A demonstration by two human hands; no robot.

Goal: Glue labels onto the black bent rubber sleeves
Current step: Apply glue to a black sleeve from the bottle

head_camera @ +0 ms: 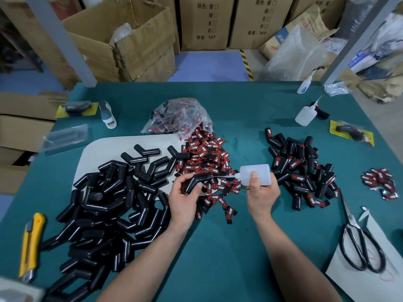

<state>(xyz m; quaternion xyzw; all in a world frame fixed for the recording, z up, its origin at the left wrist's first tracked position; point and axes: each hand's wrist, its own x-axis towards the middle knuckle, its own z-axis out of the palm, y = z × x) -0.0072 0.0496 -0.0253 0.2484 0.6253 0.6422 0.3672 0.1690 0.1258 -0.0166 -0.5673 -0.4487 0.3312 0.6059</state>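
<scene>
Head view: just before the label heap (207, 158), the left hand (185, 197) curls its fingers round one bent sleeve (194, 183), presenting it for glue; the right hand (260, 192) clamps the glue bottle (256, 174), nozzle aimed at it; bare sleeves (104, 203) lie left of the heap, labelled sleeves (305, 166) right, seemingly sorted.

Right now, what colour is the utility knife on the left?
The utility knife is yellow, seen clearly in the head view.
</scene>
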